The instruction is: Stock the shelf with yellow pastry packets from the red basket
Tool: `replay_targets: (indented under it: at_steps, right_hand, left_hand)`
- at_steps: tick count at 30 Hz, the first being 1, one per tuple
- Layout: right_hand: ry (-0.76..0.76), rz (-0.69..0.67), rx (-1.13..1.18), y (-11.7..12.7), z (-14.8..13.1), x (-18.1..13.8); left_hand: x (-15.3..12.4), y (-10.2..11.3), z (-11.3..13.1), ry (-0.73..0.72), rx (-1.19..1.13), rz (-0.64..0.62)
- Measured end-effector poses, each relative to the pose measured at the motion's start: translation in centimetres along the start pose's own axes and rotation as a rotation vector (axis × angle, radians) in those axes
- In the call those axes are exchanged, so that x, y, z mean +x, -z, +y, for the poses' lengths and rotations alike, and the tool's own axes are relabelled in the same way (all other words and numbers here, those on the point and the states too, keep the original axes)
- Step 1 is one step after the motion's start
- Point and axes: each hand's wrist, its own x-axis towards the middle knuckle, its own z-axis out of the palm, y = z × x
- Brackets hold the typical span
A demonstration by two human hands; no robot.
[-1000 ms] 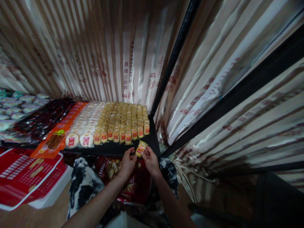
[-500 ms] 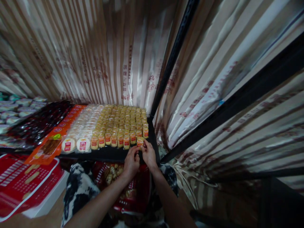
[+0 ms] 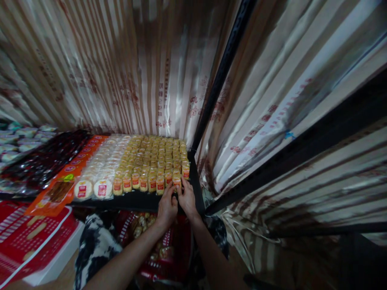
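Observation:
A small yellow snack packet (image 3: 177,181) with a red label stands at the front end of a row, between my two hands. My right hand (image 3: 186,200) grips its right side with bent fingers. From the left, the fingertips of my left hand (image 3: 167,206) close in on the same packet, fingers curled and thumb near the index finger. Rows of matching packets (image 3: 151,161) fill the shelf behind and to the left. One more front packet (image 3: 185,172) sits just right of my right fingertips.
Round white wrapped cakes (image 3: 103,188), an orange snack bag (image 3: 62,187) and dark glossy packs (image 3: 48,157) lie further left on the black shelf (image 3: 136,201). Below is a red basket (image 3: 181,264) with loose packets; another red basket (image 3: 18,237) stands left. Black posts (image 3: 216,86) rise before striped curtains.
The packet in my hands has moved forward and down into line with the front of its row. My right fingers now rest higher along its side. The view has shifted slightly.

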Motion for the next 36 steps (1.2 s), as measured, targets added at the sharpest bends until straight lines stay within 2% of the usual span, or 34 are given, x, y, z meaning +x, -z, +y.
replay_targets:
  at_steps: [5,11,14,17,19,23,30,36]
  right_hand:
    - [-0.065,0.041,0.050,-0.4,0.5,-0.3]
    - [-0.125,0.044,0.121,-0.8,0.8,-0.2]
    - [-0.118,0.050,0.123,-0.9,0.6,-0.4]
    - [-0.118,0.063,0.088,-0.9,0.2,-0.5]
    - [-0.109,0.073,0.065,-1.0,0.1,-0.5]
    - [-0.102,0.074,0.067,-1.0,0.0,-0.4]
    - [-0.106,0.156,0.085,-1.0,0.0,-0.5]
    - [-0.149,0.143,0.215,-1.2,0.3,0.0]
  left_hand:
    - [0.8,-0.2,0.2,0.007,-0.033,0.007]
    - [1.5,-0.5,0.7,-0.003,-0.061,-0.048]
    - [1.0,-0.5,0.8,-0.014,0.012,-0.008]
    - [0.2,-0.3,0.8,-0.093,0.114,0.023]
    - [-0.1,-0.2,0.8,-0.129,0.163,-0.007]
    - [-0.1,-0.2,0.5,-0.102,0.226,-0.079]
    - [0.2,-0.3,0.0,-0.138,0.253,-0.087]
    - [0.4,-0.6,-0.6,-0.151,0.258,-0.076]
